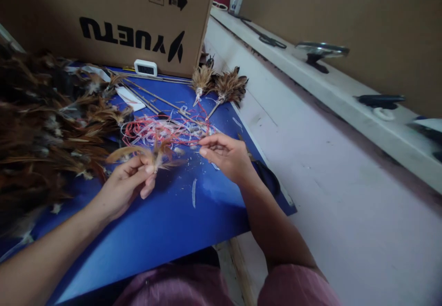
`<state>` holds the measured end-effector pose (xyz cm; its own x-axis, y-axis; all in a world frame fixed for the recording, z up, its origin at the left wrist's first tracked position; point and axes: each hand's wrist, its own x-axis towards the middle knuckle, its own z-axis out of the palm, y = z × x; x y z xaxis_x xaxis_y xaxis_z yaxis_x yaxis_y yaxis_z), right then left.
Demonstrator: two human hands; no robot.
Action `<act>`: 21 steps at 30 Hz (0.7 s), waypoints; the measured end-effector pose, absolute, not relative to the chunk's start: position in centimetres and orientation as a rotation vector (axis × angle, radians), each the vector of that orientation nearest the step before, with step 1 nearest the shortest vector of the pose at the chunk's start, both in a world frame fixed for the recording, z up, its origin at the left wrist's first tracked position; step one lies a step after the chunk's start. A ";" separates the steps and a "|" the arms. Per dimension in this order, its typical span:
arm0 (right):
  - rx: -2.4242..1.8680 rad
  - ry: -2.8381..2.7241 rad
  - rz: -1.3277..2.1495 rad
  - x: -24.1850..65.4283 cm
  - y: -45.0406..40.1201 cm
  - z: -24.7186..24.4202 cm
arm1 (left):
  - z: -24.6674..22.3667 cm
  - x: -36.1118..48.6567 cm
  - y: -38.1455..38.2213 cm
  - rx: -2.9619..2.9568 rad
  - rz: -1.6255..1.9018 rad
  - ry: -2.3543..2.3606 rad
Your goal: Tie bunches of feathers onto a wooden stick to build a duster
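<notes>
Feathers (158, 156) between left fingers (142, 174), fanned outward

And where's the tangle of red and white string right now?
In the head view, the tangle lies on the blue table, just beyond the left hand and right of the big feather pile.

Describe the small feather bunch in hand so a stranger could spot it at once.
Find the blue table before the cardboard box. Just nearer than the tangle of red and white strips, the left hand pinches the feather bunch. Unlike the dark brown feather pile to its left, it is small and tan.
</notes>
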<state>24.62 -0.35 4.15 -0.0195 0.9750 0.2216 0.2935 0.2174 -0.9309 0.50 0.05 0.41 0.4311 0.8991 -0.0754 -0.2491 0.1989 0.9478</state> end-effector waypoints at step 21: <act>-1.877 -2.045 0.157 29.6 -3.9 2.0 | 0.6 0.5 -0.7 1.135 0.853 0.777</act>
<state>29.59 -3.92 1.99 -0.0535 0.9810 0.1863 0.9412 0.1119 -0.3189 0.52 -0.70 0.62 0.4675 0.8791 -0.0928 -0.1733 0.1940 0.9656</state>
